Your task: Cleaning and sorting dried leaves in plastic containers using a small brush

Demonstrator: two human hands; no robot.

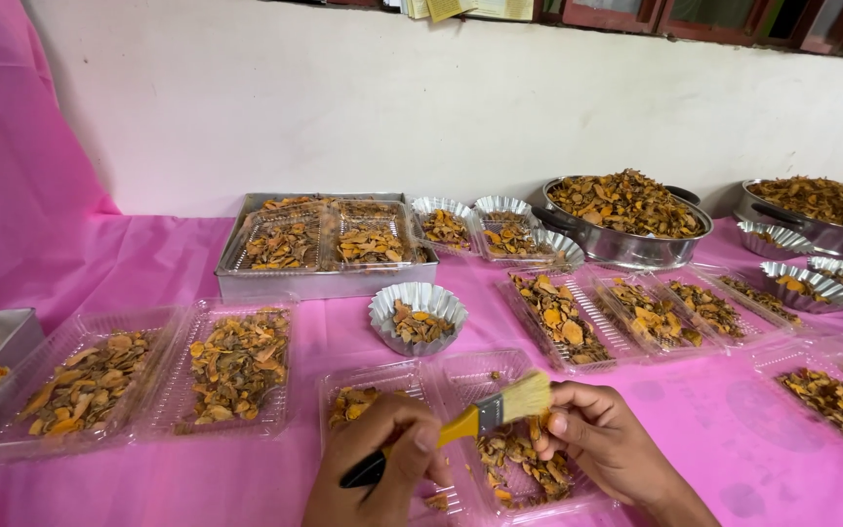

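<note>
Head view, landmark: the open clear clamshell box [500,429] at the near edge of the pink table cover [714,420].
Paintbrush: a small paintbrush [485,414] with yellow ferrule and pale bristles lies slanted over the box, bristles up and to the right, dark handle down and to the left.
Left hand: the left hand [382,459] is clenched around the brush handle, knuckles up, just left of the box.
Right hand: the right hand [602,439] sits at the box's right side, fingers curled in toward the bristles and the dried orange slices [519,464] inside; whether it pinches a slice or only steadies the box is probably not decidable from here.
Done so far: beyond and beside the box, many containers already carry slices: two clear trays [236,366] to its left, a fluted foil cup [419,317] just behind it, a row of clear boxes [636,312] to its right rear, and a metal tray [319,278] further back.
Left to do: two large steel pans [626,220] far behind the box remain heaped with slices, so I judge much is unsorted.
Box contents: partly filled, one half holding most of the slices.
</note>
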